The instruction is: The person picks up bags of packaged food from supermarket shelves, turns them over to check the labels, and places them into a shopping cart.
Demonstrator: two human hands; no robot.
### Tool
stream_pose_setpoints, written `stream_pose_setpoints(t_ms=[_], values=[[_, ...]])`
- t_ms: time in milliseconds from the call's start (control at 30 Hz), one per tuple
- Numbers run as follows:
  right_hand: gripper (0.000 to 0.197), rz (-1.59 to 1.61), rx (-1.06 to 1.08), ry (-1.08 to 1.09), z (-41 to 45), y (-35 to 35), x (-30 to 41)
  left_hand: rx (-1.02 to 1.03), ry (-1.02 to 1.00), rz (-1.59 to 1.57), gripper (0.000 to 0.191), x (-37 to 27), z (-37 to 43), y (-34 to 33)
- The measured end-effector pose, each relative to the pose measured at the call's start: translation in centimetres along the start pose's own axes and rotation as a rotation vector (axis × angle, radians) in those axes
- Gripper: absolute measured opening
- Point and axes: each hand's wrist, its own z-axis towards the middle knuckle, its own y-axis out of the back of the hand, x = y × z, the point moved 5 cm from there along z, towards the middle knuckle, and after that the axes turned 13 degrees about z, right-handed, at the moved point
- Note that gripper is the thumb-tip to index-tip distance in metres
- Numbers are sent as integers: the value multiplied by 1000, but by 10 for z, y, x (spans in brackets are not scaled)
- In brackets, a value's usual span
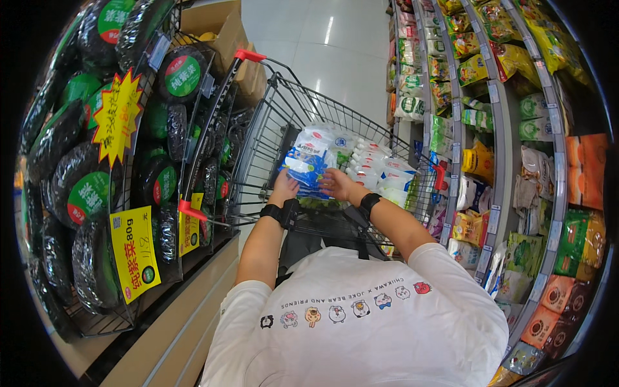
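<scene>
A blue-and-white plastic packet lies on top of a stack in the wire shopping cart. My left hand is at its near left corner, fingers curled against the edge. On the opposite side, my right hand has its fingertips on the packet's right edge, so the stack sits between both hands. Beyond my right hand are rows of white packets with red marks and several white, blue and green packets. The lower part of the stack is partly hidden.
The cart's black handle with red ends runs along its left side. Left of it, a wire rack holds round wrapped dried seaweed and yellow price signs. A cardboard box stands behind. Shelves of bagged goods line the right.
</scene>
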Motion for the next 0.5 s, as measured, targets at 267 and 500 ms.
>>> stream_pose_setpoints(t_ms=[267, 500], values=[[47, 179, 8, -103, 52, 3, 22, -40, -19, 197, 35, -7, 33, -35], [36, 207, 107, -126, 65, 4, 49, 29, 57, 302, 27, -14, 42, -72]])
